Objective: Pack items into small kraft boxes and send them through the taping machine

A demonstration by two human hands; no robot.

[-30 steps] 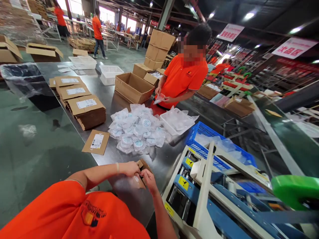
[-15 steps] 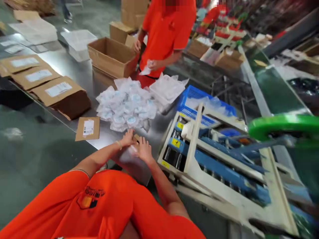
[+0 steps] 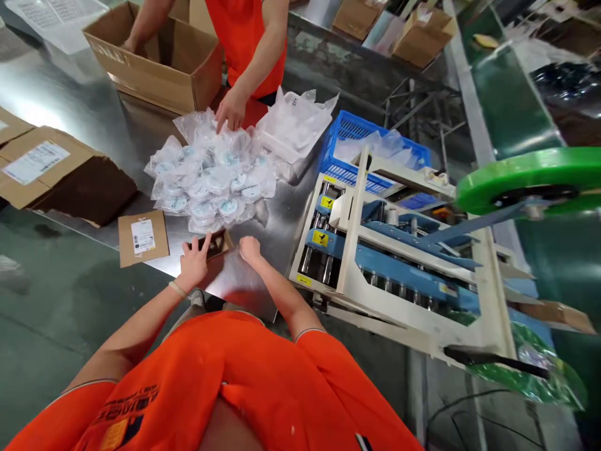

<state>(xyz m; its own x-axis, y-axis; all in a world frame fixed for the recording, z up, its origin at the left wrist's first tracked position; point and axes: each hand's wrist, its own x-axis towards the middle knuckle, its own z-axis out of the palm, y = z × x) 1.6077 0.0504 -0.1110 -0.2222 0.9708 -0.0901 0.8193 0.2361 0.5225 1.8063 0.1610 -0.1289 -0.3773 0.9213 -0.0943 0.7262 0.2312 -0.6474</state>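
Observation:
A small brown carton (image 3: 218, 245) with an open top lies at the metal table's front edge. Against its left side is my left hand (image 3: 194, 260), fingers spread and touching it. My right hand (image 3: 250, 248) is closed just right of the carton, over the bare metal; what its fingers hold, if anything, is hidden. Behind the carton sits a pile of clear plastic packets (image 3: 218, 181) with pale blue round items inside. A flat brown box with a white label (image 3: 143, 238) rests left of my left hand.
Across the table (image 3: 84, 141) a person in orange reaches into a large carton (image 3: 154, 59) and touches the packets. A white basket (image 3: 293, 134) and blue crate (image 3: 342, 147) stand behind, a taping machine (image 3: 375, 250) at right. Labelled brown boxes (image 3: 61, 169) are at left.
The view has shifted and turned. My hands have moved apart, the right one closing. The small carton shows more clearly. The other person now reaches into the large carton and onto the packets.

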